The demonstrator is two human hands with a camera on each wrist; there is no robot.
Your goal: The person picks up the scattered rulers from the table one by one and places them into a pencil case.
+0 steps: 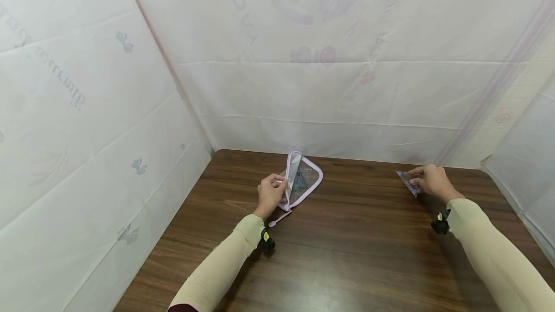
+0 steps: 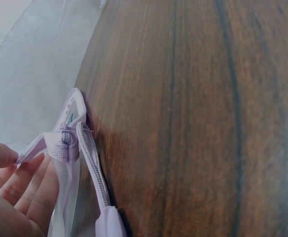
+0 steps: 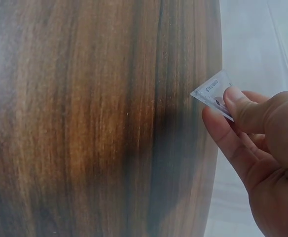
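My left hand (image 1: 271, 192) pinches the lilac edge of a see-through zip pouch (image 1: 321, 175) and lifts that side, so its mouth gapes. A bluish clear piece (image 1: 300, 180) shows inside the pouch. In the left wrist view the zip slider (image 2: 66, 137) sits at the pouch's near corner, and a lilac pull strap (image 2: 110, 222) hangs from it. Far to the right, my right hand (image 1: 435, 182) grips a clear set square (image 1: 406, 183) between thumb and fingers. Small printed letters mark the set square (image 3: 214, 88) in the right wrist view; the fingers cover part of it.
Both hands work over a dark brown wooden table (image 1: 347, 235). Whitish printed sheeting (image 1: 325, 85) hangs along its back edge and both sides. Small black cameras are strapped to my left wrist (image 1: 268, 243) and right wrist (image 1: 440, 223).
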